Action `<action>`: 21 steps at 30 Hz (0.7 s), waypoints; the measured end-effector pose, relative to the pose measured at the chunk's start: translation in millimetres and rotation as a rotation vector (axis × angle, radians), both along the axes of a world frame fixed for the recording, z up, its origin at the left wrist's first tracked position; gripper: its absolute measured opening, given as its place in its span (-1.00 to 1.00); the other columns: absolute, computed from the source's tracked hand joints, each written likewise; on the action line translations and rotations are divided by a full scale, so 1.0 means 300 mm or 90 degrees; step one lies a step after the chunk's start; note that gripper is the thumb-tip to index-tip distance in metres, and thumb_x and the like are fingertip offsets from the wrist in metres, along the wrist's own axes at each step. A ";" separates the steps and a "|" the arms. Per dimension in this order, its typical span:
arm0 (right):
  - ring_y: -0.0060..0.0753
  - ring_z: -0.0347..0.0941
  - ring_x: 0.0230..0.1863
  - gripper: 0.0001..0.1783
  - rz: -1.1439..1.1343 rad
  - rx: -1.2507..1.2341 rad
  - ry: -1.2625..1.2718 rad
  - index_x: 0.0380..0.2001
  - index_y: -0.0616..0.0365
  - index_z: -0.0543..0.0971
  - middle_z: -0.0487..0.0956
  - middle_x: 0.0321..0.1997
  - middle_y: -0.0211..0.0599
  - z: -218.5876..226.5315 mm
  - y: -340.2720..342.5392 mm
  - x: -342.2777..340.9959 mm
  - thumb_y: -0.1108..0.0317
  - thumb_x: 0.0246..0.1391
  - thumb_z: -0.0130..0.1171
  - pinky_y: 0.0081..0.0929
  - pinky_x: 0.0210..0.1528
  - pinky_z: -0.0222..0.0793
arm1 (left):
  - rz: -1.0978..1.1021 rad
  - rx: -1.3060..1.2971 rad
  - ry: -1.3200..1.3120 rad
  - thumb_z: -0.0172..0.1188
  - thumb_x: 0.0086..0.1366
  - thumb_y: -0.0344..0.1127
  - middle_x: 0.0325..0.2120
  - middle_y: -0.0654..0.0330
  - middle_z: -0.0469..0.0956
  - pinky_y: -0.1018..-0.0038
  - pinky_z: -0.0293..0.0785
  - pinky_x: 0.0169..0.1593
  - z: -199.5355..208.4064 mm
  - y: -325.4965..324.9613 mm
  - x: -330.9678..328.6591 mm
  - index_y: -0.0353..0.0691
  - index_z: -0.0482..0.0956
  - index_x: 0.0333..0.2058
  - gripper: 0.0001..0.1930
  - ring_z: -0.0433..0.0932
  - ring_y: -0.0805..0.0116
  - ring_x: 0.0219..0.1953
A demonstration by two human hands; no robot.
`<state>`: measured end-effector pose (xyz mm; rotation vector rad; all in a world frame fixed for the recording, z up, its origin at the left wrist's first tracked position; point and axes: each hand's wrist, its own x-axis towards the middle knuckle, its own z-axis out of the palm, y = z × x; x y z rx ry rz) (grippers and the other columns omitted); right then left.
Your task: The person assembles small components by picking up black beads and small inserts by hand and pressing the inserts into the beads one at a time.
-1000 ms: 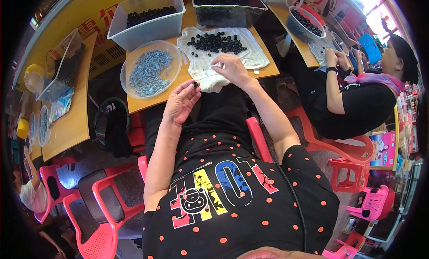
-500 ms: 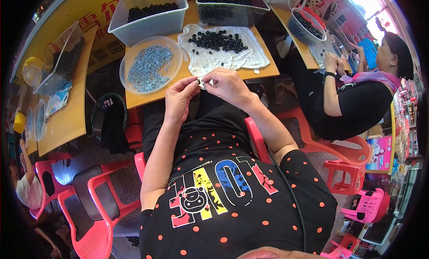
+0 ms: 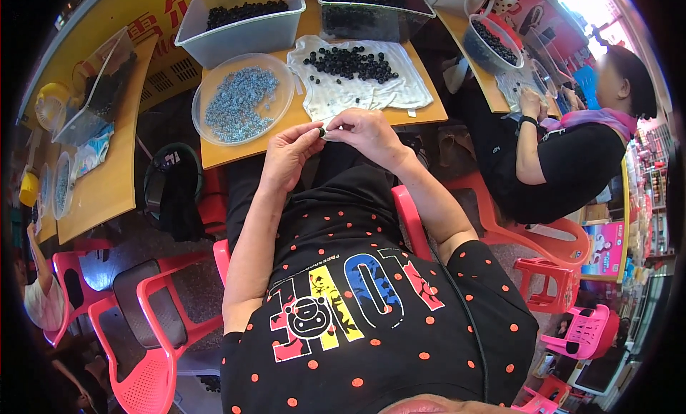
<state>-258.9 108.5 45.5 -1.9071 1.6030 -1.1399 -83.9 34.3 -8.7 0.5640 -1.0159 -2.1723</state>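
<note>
My left hand [image 3: 291, 155] and my right hand [image 3: 367, 136] meet just off the table's near edge. Between the left thumb and fingertips is a small black round piece [image 3: 322, 132]. The right fingers are closed against its other side; whether they pinch a second small part, I cannot make out. Beyond my hands, similar black round pieces [image 3: 350, 62] lie heaped on a white cloth [image 3: 325, 98]. Left of the cloth, a round clear tray [image 3: 198, 115] holds many small pale-blue pieces [image 3: 239, 103].
Two clear bins [image 3: 239, 42] [image 3: 371, 24] of black pieces stand at the table's [image 3: 427, 114] back. At right a seated person [image 3: 572, 156] works at another table with a clear bowl [image 3: 480, 53]. Another table [image 3: 107, 185] is at left, with pink chairs [image 3: 146, 378] nearby.
My fingertips have shifted very slightly at the black piece, which shows more plainly now. The view has tilted a little. The heap and the tray look the same.
</note>
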 end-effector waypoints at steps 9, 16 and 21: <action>-0.54 0.53 -0.38 -0.86 -0.006 0.009 -0.118 -0.36 0.24 0.62 0.62 -0.42 -0.26 -0.041 0.005 0.011 0.41 0.00 0.26 -0.58 -0.29 0.44 | -0.013 0.123 0.024 0.10 0.29 -0.41 -0.28 0.15 0.59 0.49 0.53 -0.12 -0.029 -0.007 -0.001 -0.33 0.52 -0.10 -0.77 0.58 0.41 -0.26; -0.56 0.52 -0.41 -0.85 -0.039 0.000 -0.105 -0.37 0.25 0.61 0.61 -0.43 -0.29 -0.032 0.009 0.033 0.40 0.01 0.25 -0.60 -0.32 0.43 | -0.012 0.170 0.050 0.13 0.26 -0.44 -0.28 0.13 0.57 0.47 0.54 -0.10 -0.031 -0.010 0.000 -0.36 0.51 -0.10 -0.76 0.57 0.38 -0.24; -0.78 0.35 -0.51 -0.84 -0.078 0.007 -0.073 -0.37 0.24 0.61 0.58 -0.50 -0.48 -0.031 0.003 0.041 0.37 -0.01 0.28 -0.71 -0.43 0.32 | -0.017 0.168 0.057 0.12 0.27 -0.43 -0.27 0.13 0.57 0.48 0.54 -0.10 -0.028 -0.006 -0.003 -0.36 0.51 -0.10 -0.76 0.57 0.38 -0.24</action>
